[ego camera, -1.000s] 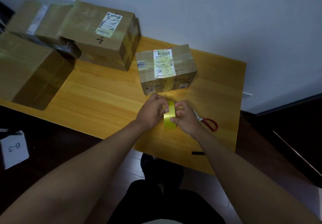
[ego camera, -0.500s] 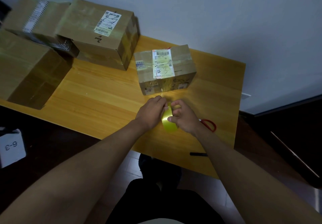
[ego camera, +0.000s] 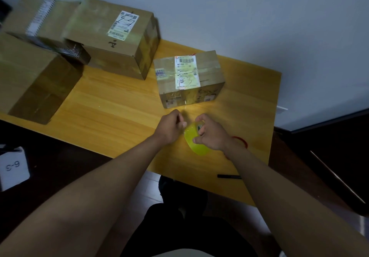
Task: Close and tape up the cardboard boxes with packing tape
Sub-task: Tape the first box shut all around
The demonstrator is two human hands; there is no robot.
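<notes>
At the far left of the frame a large plain box [ego camera: 30, 77] sits on the wooden table [ego camera: 119, 107], with a flap-open box [ego camera: 46, 19] behind it and a labelled box [ego camera: 117, 37] to its right at upper centre. Right of those, just above the hands, stands the small labelled box [ego camera: 189, 79], its top flaps lying flat. Below it the left hand [ego camera: 171, 129] has its fingers curled with the thumb at the edge of the yellow tape roll [ego camera: 194, 141]; it seems to be picking at the loose end, though the dim view leaves it unclear whether it actually pinches any tape. The right hand [ego camera: 211, 135] is wrapped around the roll, fingers through the core. Red-handled scissors [ego camera: 242, 142] peek out behind that wrist, and a black pen [ego camera: 228, 176] lies near the table's lower right edge. If the end tears narrow or slips back, it could re-stick and split; a hard tug might also twist the strip onto itself.
</notes>
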